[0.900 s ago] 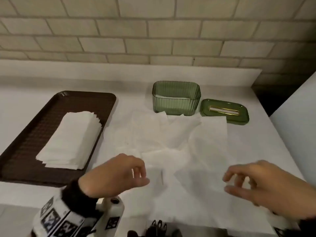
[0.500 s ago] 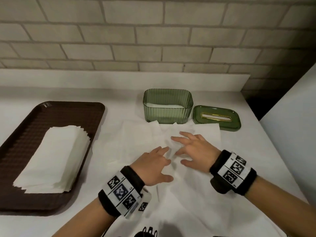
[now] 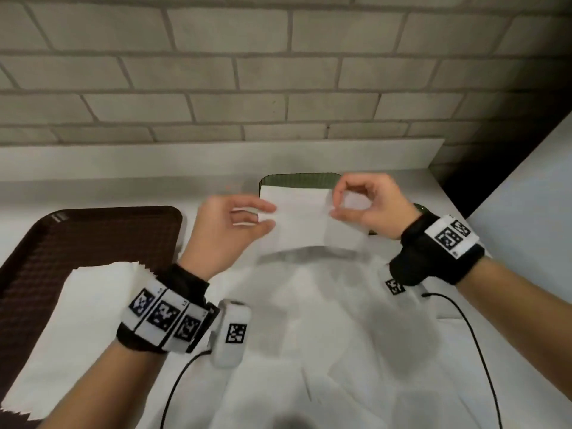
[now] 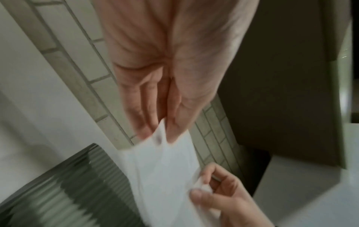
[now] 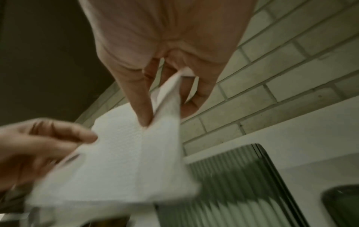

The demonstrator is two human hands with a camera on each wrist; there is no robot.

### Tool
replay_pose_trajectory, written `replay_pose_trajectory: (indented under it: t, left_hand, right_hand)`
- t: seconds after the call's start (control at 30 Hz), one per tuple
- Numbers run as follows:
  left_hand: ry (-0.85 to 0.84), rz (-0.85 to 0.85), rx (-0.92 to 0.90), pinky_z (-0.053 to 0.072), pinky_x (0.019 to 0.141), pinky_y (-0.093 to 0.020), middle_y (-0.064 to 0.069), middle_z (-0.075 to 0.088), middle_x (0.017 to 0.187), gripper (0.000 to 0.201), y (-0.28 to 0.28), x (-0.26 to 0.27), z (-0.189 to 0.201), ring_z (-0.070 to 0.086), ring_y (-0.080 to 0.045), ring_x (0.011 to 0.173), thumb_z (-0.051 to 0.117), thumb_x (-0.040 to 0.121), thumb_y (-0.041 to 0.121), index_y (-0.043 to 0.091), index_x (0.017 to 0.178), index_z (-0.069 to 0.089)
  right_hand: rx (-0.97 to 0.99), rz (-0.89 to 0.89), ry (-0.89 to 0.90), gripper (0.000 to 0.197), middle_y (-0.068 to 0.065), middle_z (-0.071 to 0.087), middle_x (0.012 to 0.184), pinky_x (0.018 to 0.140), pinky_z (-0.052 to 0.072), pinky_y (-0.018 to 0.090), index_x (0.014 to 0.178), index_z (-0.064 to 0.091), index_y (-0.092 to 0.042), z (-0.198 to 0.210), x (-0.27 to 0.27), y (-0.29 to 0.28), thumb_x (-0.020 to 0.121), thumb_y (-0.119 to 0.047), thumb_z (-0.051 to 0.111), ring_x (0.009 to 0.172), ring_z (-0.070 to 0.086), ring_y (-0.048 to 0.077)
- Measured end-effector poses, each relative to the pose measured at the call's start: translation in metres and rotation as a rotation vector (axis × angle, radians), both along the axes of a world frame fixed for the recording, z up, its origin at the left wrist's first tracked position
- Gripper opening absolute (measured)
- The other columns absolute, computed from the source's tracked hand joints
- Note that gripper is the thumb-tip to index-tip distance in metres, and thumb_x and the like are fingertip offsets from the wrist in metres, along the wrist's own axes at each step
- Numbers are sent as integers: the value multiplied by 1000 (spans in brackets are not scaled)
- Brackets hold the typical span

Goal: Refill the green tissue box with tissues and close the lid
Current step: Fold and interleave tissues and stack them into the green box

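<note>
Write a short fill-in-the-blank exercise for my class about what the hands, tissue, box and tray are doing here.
1. Both hands hold one white ____ between them.
2. The left hand and right hand hold it above the ____ box.
3. The stack of tissues lies on the brown ____.
4. The wall behind is made of ____.

Missing words: tissue; green; tray; bricks
</note>
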State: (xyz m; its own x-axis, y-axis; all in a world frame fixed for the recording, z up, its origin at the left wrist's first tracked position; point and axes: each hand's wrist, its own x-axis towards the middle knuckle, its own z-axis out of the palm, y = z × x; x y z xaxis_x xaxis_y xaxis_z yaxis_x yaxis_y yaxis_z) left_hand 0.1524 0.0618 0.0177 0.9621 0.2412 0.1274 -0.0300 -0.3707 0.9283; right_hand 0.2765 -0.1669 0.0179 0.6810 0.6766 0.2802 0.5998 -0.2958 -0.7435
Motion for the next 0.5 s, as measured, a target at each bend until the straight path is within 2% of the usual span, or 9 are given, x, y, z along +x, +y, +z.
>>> replay_pose_trajectory:
  t: [0.03,0.1,0.17,0.2,0.27,0.33,0.37,0.43,0.5]
  left_hand:
    - [-20,49,20,49,71,-14,6,73,87,13,5,12,4,63,-9,67,79,76,6,15,85,75]
    - [-28,133,85,50,72,-18,5,72,79,10,13,38,8,63,-12,67,81,74,11,16,81,76]
    - [18,182,155,49,73,-22,2,69,79,10,19,64,8,62,-13,70,81,72,12,16,79,76]
    - [50,183,183,48,72,-23,-1,68,80,11,21,77,8,61,-14,71,81,72,11,15,80,76]
    - [115,164,310,45,70,-21,-5,68,83,14,19,102,5,60,-15,72,81,71,10,10,84,76]
    - [207,114,503,44,72,-20,-7,66,88,19,15,124,1,58,-16,77,79,72,11,6,89,75]
    - [275,55,602,47,74,-22,-9,66,91,21,13,134,-1,58,-17,80,79,72,11,3,91,74]
    - [412,-88,790,55,80,-30,-12,68,97,19,6,151,-3,63,-23,89,79,72,11,0,84,69]
    - [520,-184,909,56,79,-34,-13,64,95,28,1,160,-6,64,-27,91,81,70,13,6,67,54]
  right_hand:
    - [55,-29,7,21,-10,63,79,86,42,13,76,63,-13,4,13,4,75,3,77,79,60,0]
    - [135,-133,65,22,-11,63,71,72,44,14,73,65,-15,9,41,10,72,2,79,65,57,-2]
    - [138,-276,104,22,-10,53,57,55,36,16,69,68,-24,8,66,17,71,-7,82,48,40,0]
    - [103,-338,86,18,-11,52,55,53,33,18,67,70,-27,5,76,22,69,-13,82,46,35,1]
    - [-29,-395,26,11,-11,63,67,57,36,16,71,74,-28,-1,90,31,69,-19,80,48,42,0]
    - [-230,-390,-46,10,-6,70,83,66,39,15,83,78,-21,-7,99,40,74,-18,78,60,50,-1]
    - [-344,-365,-68,13,-3,69,88,70,40,15,88,78,-19,-12,104,43,75,-18,77,67,52,4]
    - [-568,-290,-78,21,3,67,94,74,41,17,96,77,-15,-22,111,49,75,-16,77,76,54,13]
    - [-707,-250,-68,27,9,66,101,74,43,19,102,75,-13,-32,114,51,75,-15,77,79,57,18]
